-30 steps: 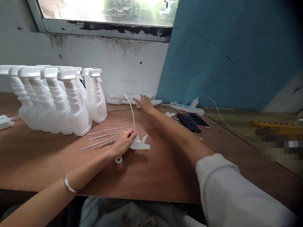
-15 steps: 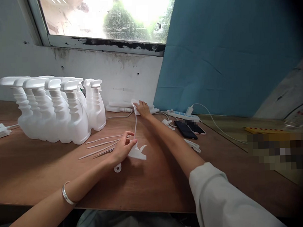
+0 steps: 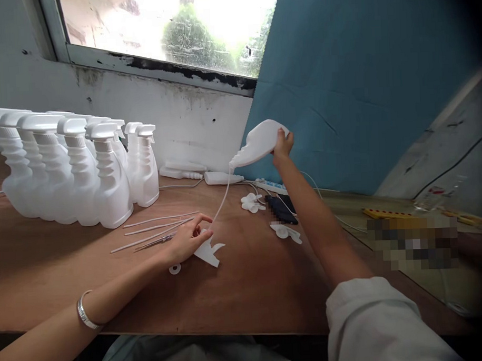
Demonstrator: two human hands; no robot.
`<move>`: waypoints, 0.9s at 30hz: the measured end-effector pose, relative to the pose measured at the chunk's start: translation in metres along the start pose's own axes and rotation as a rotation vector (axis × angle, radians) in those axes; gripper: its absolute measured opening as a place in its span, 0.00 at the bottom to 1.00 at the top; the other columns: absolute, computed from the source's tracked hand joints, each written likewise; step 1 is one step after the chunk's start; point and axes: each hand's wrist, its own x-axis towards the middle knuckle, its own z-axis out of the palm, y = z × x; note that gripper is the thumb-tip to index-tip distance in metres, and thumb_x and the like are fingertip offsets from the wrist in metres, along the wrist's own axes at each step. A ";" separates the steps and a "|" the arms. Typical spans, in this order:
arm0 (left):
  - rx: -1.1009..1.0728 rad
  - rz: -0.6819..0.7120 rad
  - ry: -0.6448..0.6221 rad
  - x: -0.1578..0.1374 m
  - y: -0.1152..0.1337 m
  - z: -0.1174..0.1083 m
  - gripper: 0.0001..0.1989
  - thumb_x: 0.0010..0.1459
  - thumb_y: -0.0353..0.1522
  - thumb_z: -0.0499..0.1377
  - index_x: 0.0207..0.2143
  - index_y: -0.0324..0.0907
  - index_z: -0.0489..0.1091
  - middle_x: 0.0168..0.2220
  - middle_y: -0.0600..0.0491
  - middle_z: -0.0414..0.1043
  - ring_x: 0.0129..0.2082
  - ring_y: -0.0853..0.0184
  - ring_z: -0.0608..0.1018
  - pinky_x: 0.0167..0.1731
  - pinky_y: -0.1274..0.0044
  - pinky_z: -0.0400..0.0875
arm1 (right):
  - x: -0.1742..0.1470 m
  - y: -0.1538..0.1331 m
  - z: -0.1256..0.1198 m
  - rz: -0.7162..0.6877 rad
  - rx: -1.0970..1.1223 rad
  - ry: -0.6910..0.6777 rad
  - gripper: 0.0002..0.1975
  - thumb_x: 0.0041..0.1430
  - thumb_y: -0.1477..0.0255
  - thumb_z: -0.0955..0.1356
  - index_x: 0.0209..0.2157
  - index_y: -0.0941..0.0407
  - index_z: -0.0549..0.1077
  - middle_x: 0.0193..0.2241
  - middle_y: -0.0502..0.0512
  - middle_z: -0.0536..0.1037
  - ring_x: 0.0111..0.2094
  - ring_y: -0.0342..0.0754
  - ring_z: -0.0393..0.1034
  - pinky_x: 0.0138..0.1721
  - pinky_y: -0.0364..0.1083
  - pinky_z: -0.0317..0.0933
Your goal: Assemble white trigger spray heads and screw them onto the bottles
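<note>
My left hand (image 3: pixel 187 241) is closed on a white spray trigger head (image 3: pixel 209 254) low over the tabletop. A thin dip tube (image 3: pixel 222 203) rises from it in a slight curve toward upper right. Up near the blue sheet, my right hand (image 3: pixel 283 146) grips the base end of a white plastic bottle (image 3: pixel 259 143). The bottle is tilted, its neck pointing down and left, and the tube's upper end meets its mouth; whether the tip is inside I cannot tell. Beside my left wrist lie several loose tubes (image 3: pixel 148 229), a pointed metal tool (image 3: pixel 154 243) and a white ring (image 3: pixel 175 268).
Several assembled spray bottles (image 3: pixel 115 190) stand in rows at the left. More bottles (image 3: pixel 223 178) lie along the wall. White plastic parts (image 3: pixel 252 202), more parts (image 3: pixel 285 232), a dark phone (image 3: pixel 280 209) and a power strip (image 3: pixel 270 186) with cables are on the right.
My right hand has lifted a bottle from the wall side and brought it up and right, neck toward the tube. My left hand keeps the spray head low; the view has shifted slightly.
</note>
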 end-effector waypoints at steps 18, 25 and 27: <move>0.036 0.025 -0.018 -0.001 0.003 0.000 0.15 0.53 0.39 0.52 0.42 0.44 0.65 0.19 0.61 0.54 0.19 0.73 0.59 0.23 0.81 0.55 | -0.005 0.002 -0.015 0.122 0.066 0.077 0.16 0.52 0.59 0.61 0.39 0.53 0.61 0.33 0.52 0.67 0.32 0.46 0.66 0.20 0.41 0.58; 0.045 0.027 -0.020 -0.001 0.002 0.001 0.15 0.53 0.39 0.52 0.42 0.44 0.65 0.19 0.61 0.53 0.19 0.72 0.59 0.24 0.80 0.55 | -0.004 -0.002 -0.020 0.110 0.081 0.087 0.15 0.52 0.59 0.61 0.39 0.53 0.61 0.34 0.52 0.67 0.33 0.46 0.66 0.21 0.42 0.59; 0.044 0.030 -0.021 -0.001 0.002 0.001 0.15 0.53 0.39 0.52 0.42 0.44 0.65 0.19 0.61 0.53 0.19 0.72 0.59 0.24 0.80 0.55 | -0.003 -0.002 -0.024 0.123 0.077 0.103 0.14 0.53 0.60 0.61 0.39 0.53 0.60 0.34 0.52 0.67 0.33 0.46 0.66 0.20 0.42 0.58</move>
